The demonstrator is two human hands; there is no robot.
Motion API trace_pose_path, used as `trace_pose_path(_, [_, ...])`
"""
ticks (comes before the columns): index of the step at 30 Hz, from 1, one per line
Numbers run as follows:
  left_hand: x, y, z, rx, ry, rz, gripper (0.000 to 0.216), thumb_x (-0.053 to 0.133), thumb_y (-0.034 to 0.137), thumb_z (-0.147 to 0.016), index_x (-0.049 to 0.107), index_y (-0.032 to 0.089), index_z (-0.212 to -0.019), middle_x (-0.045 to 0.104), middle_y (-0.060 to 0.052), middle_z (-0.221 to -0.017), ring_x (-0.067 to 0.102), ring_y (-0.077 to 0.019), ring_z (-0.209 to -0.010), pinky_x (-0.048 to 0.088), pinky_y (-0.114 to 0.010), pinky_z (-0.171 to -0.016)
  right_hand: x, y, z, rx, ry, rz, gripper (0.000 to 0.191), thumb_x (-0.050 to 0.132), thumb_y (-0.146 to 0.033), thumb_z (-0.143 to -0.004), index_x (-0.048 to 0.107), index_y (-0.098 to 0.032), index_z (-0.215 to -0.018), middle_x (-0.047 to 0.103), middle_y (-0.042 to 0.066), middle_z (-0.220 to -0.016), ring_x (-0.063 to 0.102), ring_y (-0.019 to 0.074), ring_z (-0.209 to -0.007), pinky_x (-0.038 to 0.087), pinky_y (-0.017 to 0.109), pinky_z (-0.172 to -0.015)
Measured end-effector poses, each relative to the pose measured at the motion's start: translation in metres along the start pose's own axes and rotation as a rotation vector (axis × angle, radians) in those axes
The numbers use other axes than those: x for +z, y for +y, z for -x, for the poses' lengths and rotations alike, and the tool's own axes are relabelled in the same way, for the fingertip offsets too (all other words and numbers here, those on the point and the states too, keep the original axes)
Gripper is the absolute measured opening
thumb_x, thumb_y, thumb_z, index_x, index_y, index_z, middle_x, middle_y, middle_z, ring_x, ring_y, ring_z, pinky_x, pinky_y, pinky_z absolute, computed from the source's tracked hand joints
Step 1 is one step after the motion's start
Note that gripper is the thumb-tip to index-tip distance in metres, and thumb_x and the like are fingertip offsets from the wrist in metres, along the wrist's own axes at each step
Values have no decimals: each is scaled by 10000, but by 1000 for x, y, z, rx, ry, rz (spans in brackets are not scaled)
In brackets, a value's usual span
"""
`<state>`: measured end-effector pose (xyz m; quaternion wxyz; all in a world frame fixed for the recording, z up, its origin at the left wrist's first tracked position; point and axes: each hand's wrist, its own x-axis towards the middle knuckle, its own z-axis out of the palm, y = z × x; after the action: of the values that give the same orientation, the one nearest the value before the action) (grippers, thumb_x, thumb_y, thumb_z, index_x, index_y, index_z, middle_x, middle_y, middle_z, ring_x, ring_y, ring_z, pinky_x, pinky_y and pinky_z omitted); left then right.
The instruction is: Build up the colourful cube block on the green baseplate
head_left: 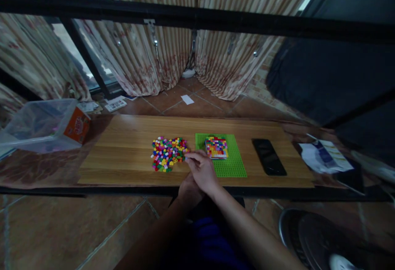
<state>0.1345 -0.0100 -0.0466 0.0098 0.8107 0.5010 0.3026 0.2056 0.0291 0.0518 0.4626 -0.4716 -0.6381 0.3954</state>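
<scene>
My right hand (203,170) reaches across the front of the wooden board to the right edge of a loose pile of small colourful building bricks (166,153). Its thumb and forefinger are pinched together; a tiny pale bit shows at the tips, too small to name. My left hand (189,190) lies lower, partly beneath the right wrist at the board's front edge, with its fingers hidden. Just right of the hands, a block built of many-coloured bricks (216,147) stands on a green studded baseplate (233,165).
A black phone (269,157) lies on the wooden board (117,155) right of the baseplate. At far left stands a clear plastic bin (43,126) with an orange label. Papers (324,157) lie at far right. A dark bar (197,13) crosses above, before curtains (173,56).
</scene>
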Motion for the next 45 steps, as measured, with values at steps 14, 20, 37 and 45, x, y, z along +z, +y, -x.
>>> trace_pose_path(14, [-28, 6, -13, 88, 5, -39, 233, 460, 128, -922, 650, 134, -1056, 664, -102, -978, 621, -202, -958, 562, -324, -890, -116, 52, -9, 106, 386, 66, 215, 673, -394, -780, 755, -205, -841, 731, 62, -874, 663, 213, -827, 508, 366, -793])
trace_pose_path(20, [-30, 7, -15, 109, -19, -96, 235, 460, 114, -915, 661, 138, -1035, 663, -100, -967, 623, -200, -957, 562, -316, -886, -114, 64, -19, 73, 310, 86, 212, 699, -415, -769, 777, -229, -833, 691, 56, -910, 635, 212, -891, 492, 356, -822])
trace_pose_path(37, [-35, 10, -18, 82, -50, -69, 229, 478, 82, -861, 640, 151, -1007, 664, -90, -969, 625, -194, -920, 569, -319, -858, -102, 64, -35, 339, 379, -442, 294, 843, -340, -485, 726, -211, -721, 694, -13, -706, 588, 139, -664, 464, 294, -661])
trace_pose_path(45, [-33, 10, -18, 81, -76, -87, 221, 482, 78, -852, 642, 148, -987, 662, -93, -968, 626, -204, -929, 570, -331, -868, -98, 64, -35, 336, 412, -437, 267, 811, -315, -501, 718, -212, -729, 692, -8, -696, 585, 143, -645, 466, 297, -641])
